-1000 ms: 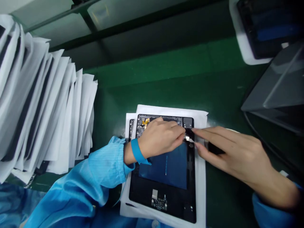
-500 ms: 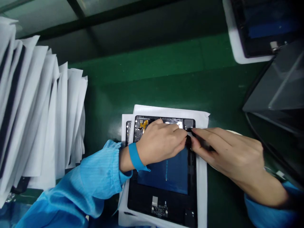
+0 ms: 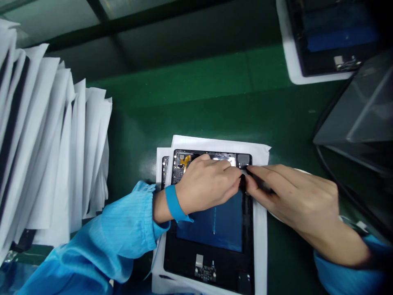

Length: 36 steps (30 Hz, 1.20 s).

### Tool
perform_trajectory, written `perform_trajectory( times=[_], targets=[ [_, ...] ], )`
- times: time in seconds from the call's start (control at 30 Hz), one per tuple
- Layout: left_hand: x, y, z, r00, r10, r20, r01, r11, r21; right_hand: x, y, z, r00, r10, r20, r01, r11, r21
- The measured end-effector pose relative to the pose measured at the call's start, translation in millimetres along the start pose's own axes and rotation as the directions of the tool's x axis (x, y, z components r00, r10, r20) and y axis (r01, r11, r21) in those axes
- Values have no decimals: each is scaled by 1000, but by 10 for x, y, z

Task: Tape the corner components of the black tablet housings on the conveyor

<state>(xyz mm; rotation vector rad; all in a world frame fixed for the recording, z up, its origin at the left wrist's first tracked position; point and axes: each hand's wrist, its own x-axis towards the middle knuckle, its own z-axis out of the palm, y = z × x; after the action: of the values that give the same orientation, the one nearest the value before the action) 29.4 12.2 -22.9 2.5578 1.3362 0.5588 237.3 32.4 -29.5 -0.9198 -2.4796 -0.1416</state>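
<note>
An opened tablet lies on a white foam sleeve, its blue battery, circuit parts and a small board exposed. Over its upper half reaches my left hand, closed, a blue wrist strap round the wrist. From the right comes my right hand, thumb and forefinger pinched at the tablet's right edge, just below a black corner block. The fingertips of both hands nearly meet there. Whatever small piece lies between them is hidden.
Many white sleeves stand in a row at left, some holding dark panels. Another opened tablet lies on white foam at upper right. Below it are a grey angled stand and a black cable. The bench is green.
Both hands stay at the same spot on the tablet. A small pale piece glimpsed between the fingertips earlier shows less now. The view has shifted slightly, moving the upper-right tablet leftward in it.
</note>
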Motion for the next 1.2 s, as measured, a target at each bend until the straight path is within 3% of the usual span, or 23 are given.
perform_trajectory(
  times=[0.7, 0.97, 1.2],
  targets=[
    [1, 8, -15, 999, -12, 36, 11, 1000, 21, 27, -35, -2, 999, 37, 25, -38, 998, 46],
    [-12, 31, 8, 999, -16, 38, 14, 999, 34, 36, -49, -27, 999, -30, 17, 28, 997, 67],
    [-34, 61, -19, 997, -18, 81, 18, 1000, -5, -27, -191, -169, 976, -153, 153, 168, 982, -87]
  ],
)
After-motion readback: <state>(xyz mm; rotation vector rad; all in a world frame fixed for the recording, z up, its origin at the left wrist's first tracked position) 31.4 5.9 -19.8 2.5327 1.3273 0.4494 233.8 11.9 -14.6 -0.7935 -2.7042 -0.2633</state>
